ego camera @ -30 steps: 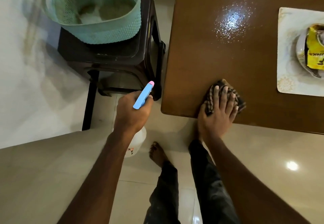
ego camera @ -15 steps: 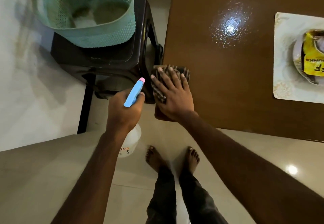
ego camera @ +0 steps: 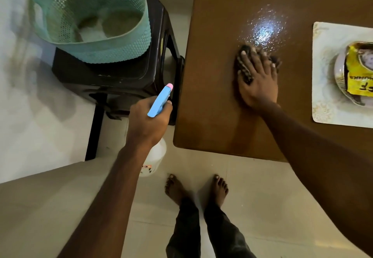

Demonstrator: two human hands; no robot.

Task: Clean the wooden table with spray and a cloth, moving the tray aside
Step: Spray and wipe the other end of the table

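My right hand (ego camera: 257, 84) has swept the checked cloth (ego camera: 243, 69) from the near-left corner of the bench (ego camera: 210, 96) up to the spray droplets (ego camera: 264, 25). A wide rightward stroke could knock the tray (ego camera: 323, 65), nearby and not yet moved aside. My right fingers (ego camera: 262, 59) lie straight, pressing the cloth flat; my left hand (ego camera: 148, 122) grips the spray bottle (ego camera: 159, 100) off the bench's left edge.
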